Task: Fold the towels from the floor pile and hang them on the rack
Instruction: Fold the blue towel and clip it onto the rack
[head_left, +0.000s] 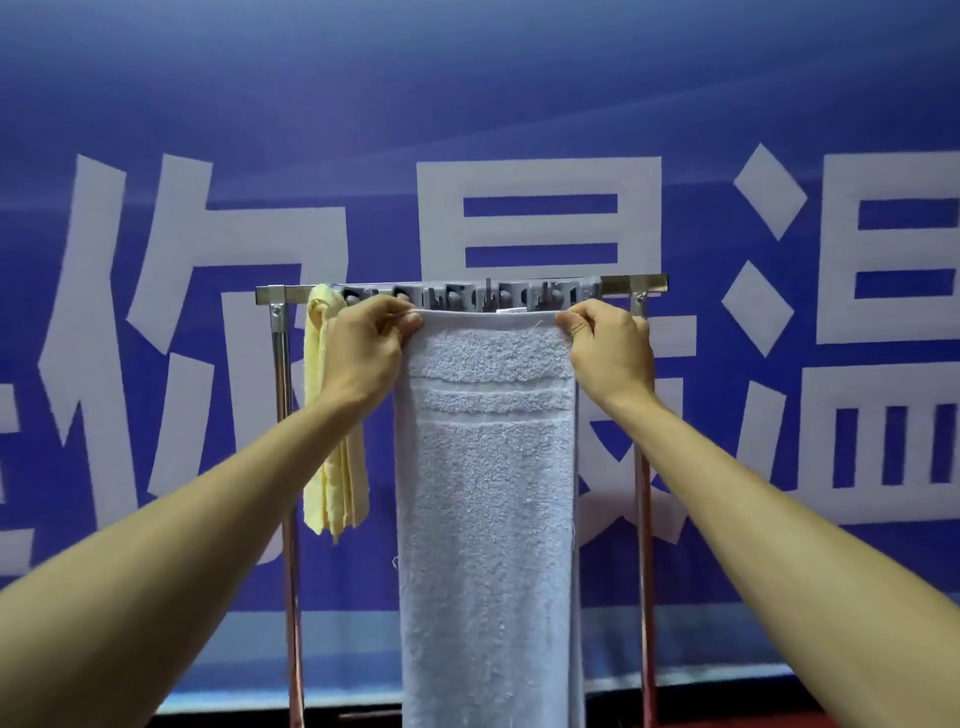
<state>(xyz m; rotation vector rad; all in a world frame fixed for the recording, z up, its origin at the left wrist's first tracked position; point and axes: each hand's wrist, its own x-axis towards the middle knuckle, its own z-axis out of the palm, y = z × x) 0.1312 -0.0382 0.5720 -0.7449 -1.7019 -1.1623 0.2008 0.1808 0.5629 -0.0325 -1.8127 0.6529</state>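
Two bare forearms of mine reach forward and up, one to each side of the pale blue towel (488, 493). My left hand (363, 348) pinches its top left corner between thumb and curled fingers; my right hand (613, 348) pinches the top right corner the same way, so the hands sit apart by the towel's full width. The towel is folded lengthwise into a long narrow strip of looped terry, with smoother woven bands running across it a little below the top edge and a few loose threads at its sides. It hangs straight down from the top bar of the metal rack (644, 283), over a grey strip of clips (467, 299). Just left of my left hand, a yellow towel (327, 467) hangs bunched on the same bar. Behind stands a blue banner (467, 104) with large white characters.
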